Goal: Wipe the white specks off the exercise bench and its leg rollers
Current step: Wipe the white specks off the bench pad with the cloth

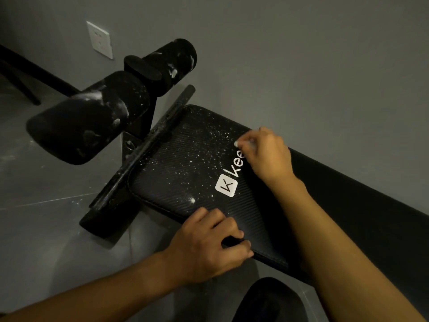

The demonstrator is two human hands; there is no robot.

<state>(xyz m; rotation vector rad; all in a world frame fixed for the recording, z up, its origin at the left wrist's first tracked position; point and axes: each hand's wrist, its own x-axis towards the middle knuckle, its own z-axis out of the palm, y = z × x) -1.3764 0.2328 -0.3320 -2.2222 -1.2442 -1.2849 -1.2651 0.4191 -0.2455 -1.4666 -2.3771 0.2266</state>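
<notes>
**Risks (judged).** A dragged stroke could press the white specks (209,145) into the pad's grooves or sweep them onto the grey tiled floor (46,217). So small a wiper may clog and smear. The rollers' patches look caked and may resist a light pass.

**Item 1.** Black exercise bench (185,177), a padded slab with rounded corners, fine ribbed vinyl and a white printed logo. It lies across the middle, speckled mostly toward the roller end.

**Item 2.** Black foam leg rollers (111,105), matte cylinders at upper left, blotched white. A thin speckled black crossbar (148,145) lies between them and the pad.

**Item 3.** Left hand (209,247), fingers curled over the pad's near edge, gripping it.

**Item 4.** Right hand (267,154) at the far edge, fingers bunched, pinching a small pale wad (236,143). Its material cannot be told.

**Item 5.** White wall socket (99,40) on a grey wall.
</notes>
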